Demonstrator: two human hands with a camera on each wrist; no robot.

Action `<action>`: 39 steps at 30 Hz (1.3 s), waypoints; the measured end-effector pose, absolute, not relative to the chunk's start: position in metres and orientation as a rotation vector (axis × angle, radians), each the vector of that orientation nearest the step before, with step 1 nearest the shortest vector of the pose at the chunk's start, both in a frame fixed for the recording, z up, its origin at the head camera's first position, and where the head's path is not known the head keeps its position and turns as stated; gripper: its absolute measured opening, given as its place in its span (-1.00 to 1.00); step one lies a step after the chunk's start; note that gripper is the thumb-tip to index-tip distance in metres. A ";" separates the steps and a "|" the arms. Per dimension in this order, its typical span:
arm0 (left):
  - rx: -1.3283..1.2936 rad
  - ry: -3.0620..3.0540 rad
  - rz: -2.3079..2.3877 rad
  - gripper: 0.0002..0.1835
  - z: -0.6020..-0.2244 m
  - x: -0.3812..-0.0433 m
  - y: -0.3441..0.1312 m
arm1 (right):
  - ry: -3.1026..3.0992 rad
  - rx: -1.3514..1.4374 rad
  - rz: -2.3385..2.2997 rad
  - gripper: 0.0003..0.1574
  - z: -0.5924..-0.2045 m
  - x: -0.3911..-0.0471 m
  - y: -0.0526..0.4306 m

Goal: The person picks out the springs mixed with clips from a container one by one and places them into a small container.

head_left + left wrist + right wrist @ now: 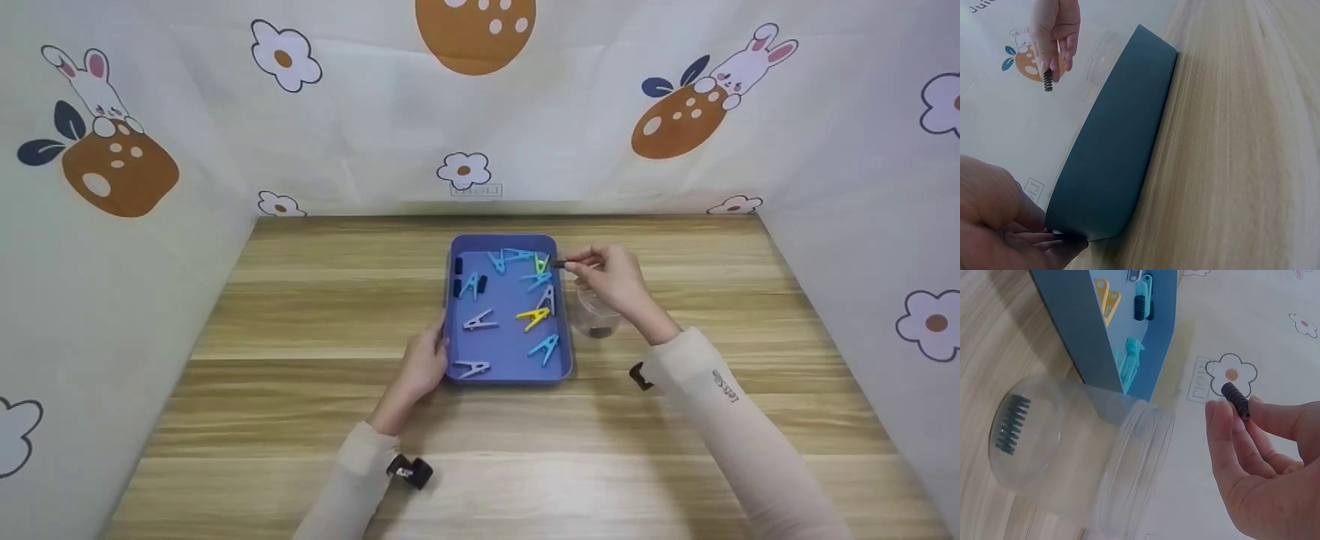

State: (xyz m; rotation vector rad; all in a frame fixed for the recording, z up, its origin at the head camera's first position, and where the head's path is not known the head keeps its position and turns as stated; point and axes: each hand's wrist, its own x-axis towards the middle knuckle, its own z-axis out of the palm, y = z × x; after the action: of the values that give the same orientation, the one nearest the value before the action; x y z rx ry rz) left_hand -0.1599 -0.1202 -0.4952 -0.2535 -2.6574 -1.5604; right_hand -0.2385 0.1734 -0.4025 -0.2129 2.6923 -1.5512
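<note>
My right hand [619, 281] pinches a black coiled spring [1235, 400] between thumb and fingertips, above the table near the blue tray's right rim. Below that hand, a clear plastic jar [1084, 444] stands beside the tray, with another black spring [1013, 424] at its bottom. My left hand [424, 364] grips the left wall of the blue tray [1112, 135], its fingertips at the bottom edge. Inside the tray lie several light blue clothespins [545, 349], a yellow clothespin [533, 319], a green clothespin [541, 264], grey clothespins [480, 321] and a few black springs [458, 265].
The tray and jar stand on a wood-grain table [315, 315]. A patterned cloth [375, 135] with rabbits and flowers rises behind and along both sides. Black straps [411, 471] are on the wrists.
</note>
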 end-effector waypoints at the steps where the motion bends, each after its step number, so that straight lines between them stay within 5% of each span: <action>1: -0.254 -2.659 -1.562 -0.44 -0.495 -0.160 -0.120 | 2.697 -0.212 -1.552 -0.72 -0.403 -0.238 0.175; 39: -0.250 -2.674 -1.519 -0.46 -0.496 -0.160 -0.121 | 2.707 -0.087 -1.546 -0.65 -0.415 -0.225 0.234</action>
State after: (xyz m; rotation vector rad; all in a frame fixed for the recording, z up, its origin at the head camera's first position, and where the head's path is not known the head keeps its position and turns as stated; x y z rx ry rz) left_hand -0.1603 -0.1205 -0.4965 -0.2504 -2.6738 -1.5193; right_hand -0.2253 0.2344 -0.4152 -0.0870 2.7072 -1.5457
